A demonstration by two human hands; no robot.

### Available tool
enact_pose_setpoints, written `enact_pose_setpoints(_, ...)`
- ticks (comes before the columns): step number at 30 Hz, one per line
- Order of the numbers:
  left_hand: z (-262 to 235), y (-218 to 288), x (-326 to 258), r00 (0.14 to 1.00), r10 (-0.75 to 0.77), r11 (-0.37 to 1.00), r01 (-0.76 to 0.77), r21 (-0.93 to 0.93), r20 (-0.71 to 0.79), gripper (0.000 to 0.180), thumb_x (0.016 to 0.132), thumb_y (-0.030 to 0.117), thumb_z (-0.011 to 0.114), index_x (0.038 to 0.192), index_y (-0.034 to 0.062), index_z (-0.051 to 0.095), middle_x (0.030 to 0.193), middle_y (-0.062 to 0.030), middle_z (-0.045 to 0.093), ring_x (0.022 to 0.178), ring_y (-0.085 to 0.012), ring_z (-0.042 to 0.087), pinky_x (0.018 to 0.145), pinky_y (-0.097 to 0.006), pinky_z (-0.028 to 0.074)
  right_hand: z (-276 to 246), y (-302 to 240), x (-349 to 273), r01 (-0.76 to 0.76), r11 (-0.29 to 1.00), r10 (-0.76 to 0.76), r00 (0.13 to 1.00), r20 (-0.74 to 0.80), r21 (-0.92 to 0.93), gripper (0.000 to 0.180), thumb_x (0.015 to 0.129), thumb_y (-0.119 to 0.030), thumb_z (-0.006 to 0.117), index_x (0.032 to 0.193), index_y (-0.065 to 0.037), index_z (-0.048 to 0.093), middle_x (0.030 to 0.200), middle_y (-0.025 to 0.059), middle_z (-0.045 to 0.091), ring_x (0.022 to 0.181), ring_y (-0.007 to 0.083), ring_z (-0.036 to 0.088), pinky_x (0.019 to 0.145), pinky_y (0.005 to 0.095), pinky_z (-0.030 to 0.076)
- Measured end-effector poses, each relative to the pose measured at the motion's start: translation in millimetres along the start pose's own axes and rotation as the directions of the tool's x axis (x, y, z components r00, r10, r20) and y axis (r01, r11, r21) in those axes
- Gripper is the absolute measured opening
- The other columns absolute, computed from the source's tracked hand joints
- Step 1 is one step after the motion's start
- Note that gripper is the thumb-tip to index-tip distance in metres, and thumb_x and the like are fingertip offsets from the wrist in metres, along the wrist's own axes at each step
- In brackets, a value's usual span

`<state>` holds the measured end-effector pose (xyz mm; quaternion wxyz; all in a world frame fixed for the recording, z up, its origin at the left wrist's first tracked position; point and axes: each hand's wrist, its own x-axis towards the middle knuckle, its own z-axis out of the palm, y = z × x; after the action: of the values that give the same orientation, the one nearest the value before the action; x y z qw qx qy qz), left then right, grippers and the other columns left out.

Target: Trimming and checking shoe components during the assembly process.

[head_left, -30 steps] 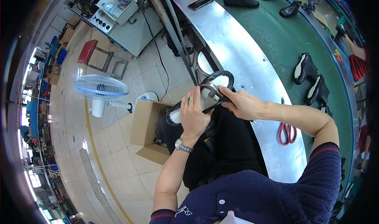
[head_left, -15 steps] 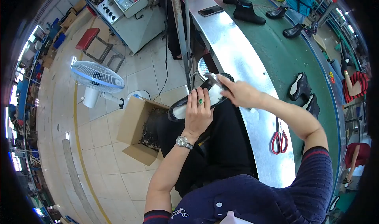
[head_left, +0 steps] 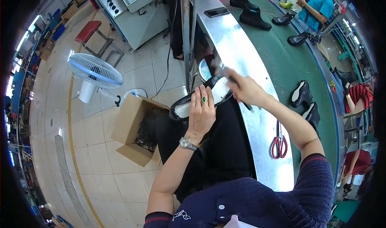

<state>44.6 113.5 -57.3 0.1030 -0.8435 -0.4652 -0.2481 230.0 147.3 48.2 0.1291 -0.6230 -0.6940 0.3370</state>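
Head view.

Item: left hand (head_left: 201,114), fingers close together, is clamping across a black shoe (head_left: 183,111). The shoe is lying beneath that hand, over the lap, with what seems to be its pale underside facing up.

Item: right hand (head_left: 250,90), closed, is gripping a dark-handled tool (head_left: 220,70). The metal head is blurring above the shoe's far end; its kind, and any contact, cannot be told.

Progress, as judged: the shoe is being held ready and worked on; its pale face is showing uncovered, so the work seems to be continuing, with some part left.

Item: red-handled scissors (head_left: 278,140), lying on the metal tabletop (head_left: 237,39), nearer the body than the right hand.

Item: phone (head_left: 217,12), lying beyond the right hand.

Item: pair of black shoes (head_left: 301,96), resting right of the right hand on a green belt (head_left: 277,67).

Item: cardboard box (head_left: 125,119), standing open left of the left hand, holding dark scraps.
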Motion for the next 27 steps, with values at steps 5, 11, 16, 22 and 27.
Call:
enact_pose_setpoints(5,-3.9,-0.9,-0.1,1.000,-0.025,0.998,0.025,-0.056,0.003,0.068,0.076,0.017,0.072,0.131,-0.0132,0.045,0.123,-0.0267,0.054,0.121,-0.0419,0.048,0.104,-0.047,0.038,-5.5,-10.2,-10.1,0.240,0.947,-0.250,0.968,-0.023,-0.212,0.053,0.094,-0.020,0.057,0.142,-0.010,0.037,0.063,0.0167,0.061,0.055,0.0294,0.064,0.062,0.0395,0.051)
enact_pose_setpoints(11,4.5,-5.2,-1.3,1.000,0.010,1.000,-0.010,-0.010,-0.009,0.064,0.076,0.015,0.072,0.127,-0.0147,0.048,0.117,-0.0266,0.056,0.119,-0.0440,0.049,0.103,-0.047,0.040,1.8,-26.1,-7.8,0.205,0.894,-0.199,0.978,0.057,-0.399,0.050,0.093,-0.020,0.056,0.139,-0.011,0.038,0.071,0.0230,0.064,0.067,0.0422,0.064,0.064,0.0499,0.048)
enact_pose_setpoints(16,2.7,-1.8,-2.2,0.992,0.042,0.997,-0.050,-0.065,-0.116,0.038,0.083,0.003,0.055,0.117,-0.0151,0.056,0.114,-0.0248,0.057,0.116,-0.0455,0.053,0.103,-0.048,0.041,19.3,-22.0,-11.4,0.189,0.919,-0.248,0.959,-0.134,-0.347,0.048,0.094,-0.020,0.053,0.138,-0.011,0.037,0.073,0.0222,0.066,0.069,0.0424,0.065,0.063,0.0521,0.049)
enact_pose_setpoints(22,3.7,-3.4,-4.7,0.990,-0.004,0.997,-0.007,-0.074,-0.143,0.034,0.083,0.005,0.058,0.113,-0.0104,0.056,0.112,-0.0231,0.057,0.118,-0.0431,0.052,0.103,-0.046,0.041,22.8,-40.3,-16.1,0.219,0.896,-0.280,0.954,-0.107,-0.386,0.055,0.093,-0.018,0.055,0.143,-0.012,0.032,0.065,0.0208,0.063,0.065,0.0399,0.065,0.061,0.0505,0.049)
enact_pose_setpoints(27,-45.9,-3.5,12.8,0.928,-0.326,0.858,0.371,-0.355,0.182,0.074,0.063,0.013,0.084,0.124,-0.0081,0.047,0.127,-0.0189,0.045,0.113,-0.0382,0.051,0.102,-0.046,0.041,28.6,-24.5,-8.5,0.210,0.833,-0.204,0.976,0.068,-0.511,0.059,0.091,-0.015,0.058,0.143,-0.012,0.032,0.061,0.0189,0.061,0.057,0.0385,0.062,0.056,0.0468,0.047)
